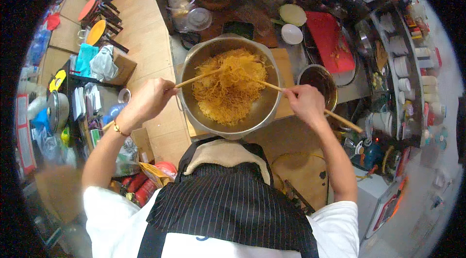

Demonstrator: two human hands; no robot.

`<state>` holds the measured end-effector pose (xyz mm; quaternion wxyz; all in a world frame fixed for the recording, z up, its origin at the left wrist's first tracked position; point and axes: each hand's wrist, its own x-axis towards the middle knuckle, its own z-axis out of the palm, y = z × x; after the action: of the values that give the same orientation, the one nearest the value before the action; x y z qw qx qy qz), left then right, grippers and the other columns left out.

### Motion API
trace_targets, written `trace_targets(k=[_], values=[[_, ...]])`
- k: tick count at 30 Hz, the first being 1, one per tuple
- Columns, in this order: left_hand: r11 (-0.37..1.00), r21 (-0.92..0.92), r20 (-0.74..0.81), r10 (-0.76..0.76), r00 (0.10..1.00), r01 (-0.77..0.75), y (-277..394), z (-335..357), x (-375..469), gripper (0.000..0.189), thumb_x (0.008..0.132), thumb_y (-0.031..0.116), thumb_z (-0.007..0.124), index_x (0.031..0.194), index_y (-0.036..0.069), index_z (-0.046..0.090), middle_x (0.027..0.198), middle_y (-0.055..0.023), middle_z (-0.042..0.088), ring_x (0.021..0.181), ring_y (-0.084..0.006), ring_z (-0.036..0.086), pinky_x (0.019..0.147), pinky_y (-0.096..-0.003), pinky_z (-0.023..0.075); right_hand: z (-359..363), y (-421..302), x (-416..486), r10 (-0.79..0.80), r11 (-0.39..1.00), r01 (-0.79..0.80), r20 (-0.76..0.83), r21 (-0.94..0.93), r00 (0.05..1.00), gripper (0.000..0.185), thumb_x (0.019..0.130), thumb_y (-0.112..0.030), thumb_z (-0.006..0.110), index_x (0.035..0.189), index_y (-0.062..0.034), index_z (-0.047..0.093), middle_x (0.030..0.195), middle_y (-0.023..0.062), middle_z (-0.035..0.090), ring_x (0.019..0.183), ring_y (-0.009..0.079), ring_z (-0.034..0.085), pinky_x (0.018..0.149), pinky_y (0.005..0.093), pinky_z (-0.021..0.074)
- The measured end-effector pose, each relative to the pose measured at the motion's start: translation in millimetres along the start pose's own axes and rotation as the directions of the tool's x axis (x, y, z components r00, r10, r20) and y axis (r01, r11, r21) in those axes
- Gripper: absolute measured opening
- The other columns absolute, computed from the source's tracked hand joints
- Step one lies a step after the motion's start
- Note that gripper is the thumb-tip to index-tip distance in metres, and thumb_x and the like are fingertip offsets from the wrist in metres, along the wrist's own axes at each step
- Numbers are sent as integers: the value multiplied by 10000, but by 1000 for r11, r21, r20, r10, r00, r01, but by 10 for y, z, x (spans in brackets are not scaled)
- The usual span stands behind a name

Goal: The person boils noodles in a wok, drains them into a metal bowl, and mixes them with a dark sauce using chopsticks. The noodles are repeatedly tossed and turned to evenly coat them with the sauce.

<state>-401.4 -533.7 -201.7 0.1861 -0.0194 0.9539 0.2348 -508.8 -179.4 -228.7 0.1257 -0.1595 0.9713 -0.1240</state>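
Note:
Before me stands a wide metal pot (262,114) with a large heap of yellow-brown noodles (229,94) in it. My left hand (154,97) grips a long wooden chopstick (198,78) at the pot's left rim; its tip reaches into the top of the heap. My right hand (305,103) holds another long wooden chopstick (342,121) just beyond the right rim. That stick's tip also enters the noodles, and its thick end sticks out behind the hand. Some strands are raised at the centre, between the two tips.
Right of the pot sits a smaller metal pot (320,72) with dark contents. Behind it are a red cutting board (331,45) with scraps, a white bowl (292,34) and a pale green round item (293,15). A wooden board (284,86) lies under the big pot. Stools (96,32) stand far left.

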Motion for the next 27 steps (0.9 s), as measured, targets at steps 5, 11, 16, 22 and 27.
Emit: trace_targets(k=[5,11,16,22,27], values=[[916,399,-16,-29,999,33,-106,2,-126,133,806,90,536,793,0,634,739,-213,623,720,-369,618,650,-432,506,-152,232,11,30,919,-18,25,-394,999,262,810,-285,578,754,-59,696,707,171,646,667,343,644,609,429,515],[905,425,26,-23,999,10,-334,467,128,105,777,59,528,800,3,614,772,-209,629,740,-369,623,652,-441,511,471,363,300,-41,892,58,48,-448,998,255,774,-259,605,693,-28,676,674,174,637,650,324,653,561,407,523],[998,-32,27,-62,998,63,-510,1116,661,153,824,123,546,786,-3,624,774,-212,621,755,-372,618,657,-437,497,1180,295,468,95,995,-95,7,-10,995,258,775,-259,598,686,-26,666,615,185,601,568,308,625,528,400,481],[978,-207,-58,-16,998,4,-576,1329,565,235,880,198,539,825,-15,621,713,-229,585,677,-359,597,632,-420,467,1478,221,375,101,933,-149,158,327,982,340,804,-358,591,706,-44,680,623,184,605,552,304,602,521,433,434],[977,-213,-43,13,999,-22,-398,873,262,237,889,197,535,844,-23,611,686,-242,551,610,-358,559,577,-416,435,1091,144,188,13,928,-52,106,370,994,315,813,-350,590,734,-63,692,604,149,606,530,267,592,507,392,430]])
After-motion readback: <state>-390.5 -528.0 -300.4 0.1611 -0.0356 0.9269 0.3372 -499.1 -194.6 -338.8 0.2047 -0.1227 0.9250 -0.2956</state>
